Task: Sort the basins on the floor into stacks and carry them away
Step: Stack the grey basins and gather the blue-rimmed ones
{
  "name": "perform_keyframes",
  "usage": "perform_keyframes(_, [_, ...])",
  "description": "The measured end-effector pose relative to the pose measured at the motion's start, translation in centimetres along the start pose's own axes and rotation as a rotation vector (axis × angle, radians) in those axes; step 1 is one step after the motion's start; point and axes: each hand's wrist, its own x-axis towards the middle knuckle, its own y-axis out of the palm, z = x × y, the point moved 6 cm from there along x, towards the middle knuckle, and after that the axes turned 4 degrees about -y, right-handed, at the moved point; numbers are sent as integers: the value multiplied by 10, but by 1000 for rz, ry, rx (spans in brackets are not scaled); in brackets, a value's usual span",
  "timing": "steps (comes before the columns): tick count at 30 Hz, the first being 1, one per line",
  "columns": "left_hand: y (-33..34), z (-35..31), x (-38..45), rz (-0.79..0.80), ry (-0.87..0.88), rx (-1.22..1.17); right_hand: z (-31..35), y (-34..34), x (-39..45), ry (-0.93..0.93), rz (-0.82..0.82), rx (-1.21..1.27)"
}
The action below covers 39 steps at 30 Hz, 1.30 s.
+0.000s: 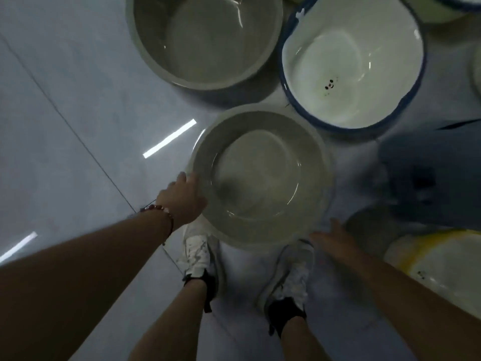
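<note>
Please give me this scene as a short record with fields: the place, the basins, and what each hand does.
place: pale tiled floor, seen from above
held basin: grey basin, above the white shoes
left hand: grips the grey basin's left rim
right hand: at its lower right rim, blurred, grip unclear
other basins: larger grey basin; blue-rimmed white basin; yellow-rimmed basin

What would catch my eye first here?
A pale grey basin sits in the middle, just above the person's white shoes, with the left hand on its rim and the right hand reaching in. Behind it to the right stands a white basin with a blue rim.
</note>
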Motion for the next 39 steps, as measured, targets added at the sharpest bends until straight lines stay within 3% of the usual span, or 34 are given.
perform_keyframes(2, [12, 9, 35, 16, -30, -255, -4, 20, 25, 102, -52, 201])
perform_keyframes(4, [22, 17, 60, 57, -60, -549, -14, 46, 46, 197, -2, 380])
perform_keyframes(6, [25, 28, 74, 33, -133, -692, -17, 64, 52, 223, -2, 549])
perform_keyframes(11, [-15, 40, 55, -74, -197, -650, -20, 52, 15, 195, -107, 740])
perform_keyframes(17, [-102, 18, -44, 56, -127, -647, 3, -24, -112, 107, -131, 810])
perform_keyframes(24, [-229, -86, -242, 218, 48, -695, -25, -154, -353, -7, -309, 988])
perform_keyframes(29, [-284, -201, -378, 244, 265, -661, -93, -225, -477, -81, -417, 1244])
perform_keyframes(33, [-273, -290, -475, 262, 407, -577, -178, -263, -544, -113, -487, 1512])
perform_keyframes(39, [-197, -402, -617, 337, 619, -412, -331, -296, -617, -182, -544, 1764])
